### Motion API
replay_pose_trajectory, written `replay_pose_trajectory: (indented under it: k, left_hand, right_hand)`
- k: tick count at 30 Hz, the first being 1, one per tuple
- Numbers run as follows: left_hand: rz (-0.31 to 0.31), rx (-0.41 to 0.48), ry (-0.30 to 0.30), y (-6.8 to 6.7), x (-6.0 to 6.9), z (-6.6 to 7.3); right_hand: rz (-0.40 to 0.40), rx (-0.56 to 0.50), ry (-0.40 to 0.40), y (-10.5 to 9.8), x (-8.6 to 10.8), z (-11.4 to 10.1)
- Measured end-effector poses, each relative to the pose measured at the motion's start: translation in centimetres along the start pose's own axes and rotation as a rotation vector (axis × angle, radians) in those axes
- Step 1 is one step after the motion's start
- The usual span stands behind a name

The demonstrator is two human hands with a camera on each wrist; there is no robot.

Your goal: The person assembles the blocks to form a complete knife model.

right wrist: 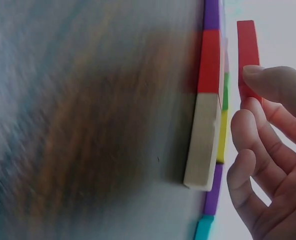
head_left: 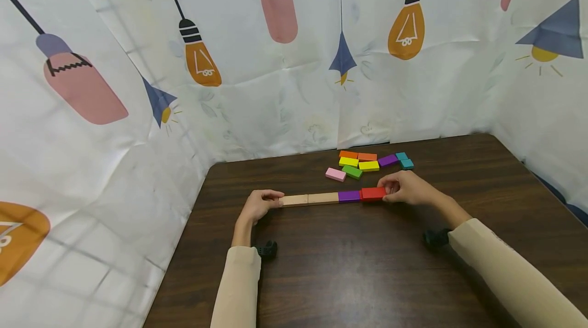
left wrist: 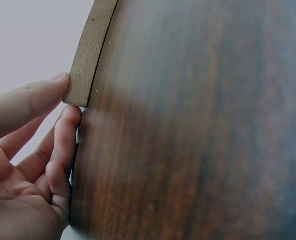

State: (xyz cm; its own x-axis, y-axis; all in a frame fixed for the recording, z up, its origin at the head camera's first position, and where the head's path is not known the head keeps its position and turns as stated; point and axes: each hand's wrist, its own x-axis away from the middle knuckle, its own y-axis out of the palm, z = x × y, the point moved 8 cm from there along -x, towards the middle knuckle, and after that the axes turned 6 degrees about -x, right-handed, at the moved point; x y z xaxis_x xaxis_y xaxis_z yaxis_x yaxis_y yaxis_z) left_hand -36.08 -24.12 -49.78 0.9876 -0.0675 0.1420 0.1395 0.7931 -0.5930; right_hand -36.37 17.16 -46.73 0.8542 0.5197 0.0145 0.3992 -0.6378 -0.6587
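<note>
Red block in its pinch, the right hand is hovering over a row of blocks; the left hand is pinching its pale left-end block, loose blocks lying nearer the desk's far edge.

Well back from the fingers, the left sleeve and the right sleeve are long, cream cloth, with faint small dark marks on the right one. Nearer the fingers, the left wrist camera and right wrist camera are small, chunky and blackish.
</note>
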Motion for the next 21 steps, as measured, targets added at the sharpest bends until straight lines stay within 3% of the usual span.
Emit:
replay_pose_trajectory:
  k: [15, 21]
  left_hand:
    - [-0.003, 0.003, -0.006, 0.1, 0.0, -0.1]
    - [-0.001, -0.002, -0.004, 0.1, -0.1, -0.1]
  right_hand:
    - [-0.083, 0.041, -0.086, 2.6, 0.0, -1.3]
    - [-0.108, 0.058, -0.085, 3.4, -0.1, -1.9]
